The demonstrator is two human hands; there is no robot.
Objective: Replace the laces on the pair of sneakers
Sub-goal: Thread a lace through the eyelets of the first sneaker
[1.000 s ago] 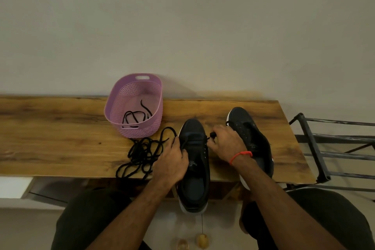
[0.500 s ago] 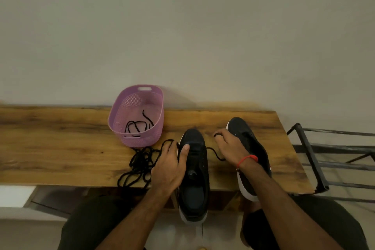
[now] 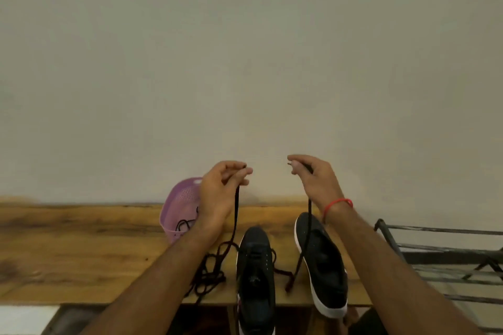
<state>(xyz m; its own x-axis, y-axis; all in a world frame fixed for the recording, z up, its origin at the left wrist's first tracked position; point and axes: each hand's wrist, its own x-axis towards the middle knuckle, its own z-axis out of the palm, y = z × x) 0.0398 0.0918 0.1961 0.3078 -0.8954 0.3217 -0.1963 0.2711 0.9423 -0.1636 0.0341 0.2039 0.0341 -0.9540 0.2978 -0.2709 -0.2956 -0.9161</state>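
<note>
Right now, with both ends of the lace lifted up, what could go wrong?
1. The left sneaker overhangs the table edge, so an upward pull on the lace might tip it off.
2. The strand below the left hand runs into the loose lace pile and could snag there.
3. The right hand pinches only near the tip, so it may slip.

Two black sneakers stood on one wooden table: one (image 3: pixel 255 266) nearest the one purple basket (image 3: pixel 181 207), the other (image 3: pixel 322 261) farther from it; two hands were raised, left (image 3: pixel 217 196) nearer the basket, right (image 3: pixel 315 179) farther
</note>
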